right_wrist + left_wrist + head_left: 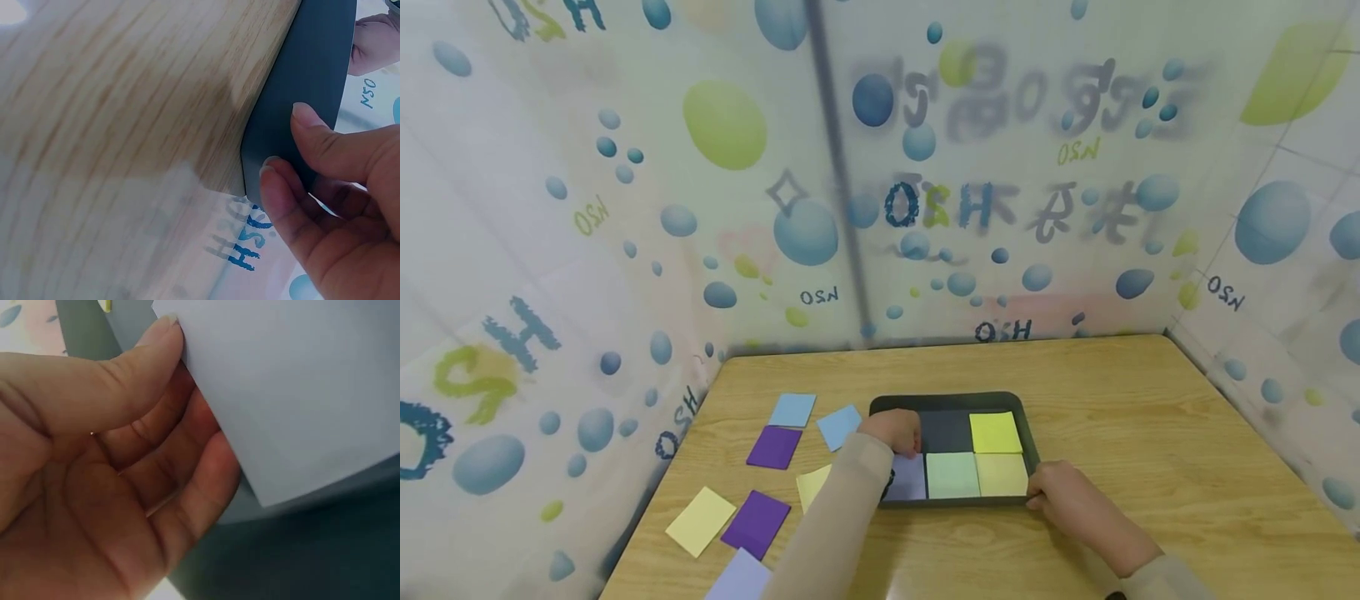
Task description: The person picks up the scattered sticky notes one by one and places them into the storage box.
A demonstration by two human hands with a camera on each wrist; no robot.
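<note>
Left hand pinching a lavender sheet in the tray.
The sheet is at the near left of the tray, its edge between thumb and fingers; the right hand grips the tray's near right corner. Beside the sheet lie a mint sheet and a pale yellow sheet, with a bright yellow sheet at the far right. Blue sheets and purple sheets lie on the worktop, left of the tray.
</note>
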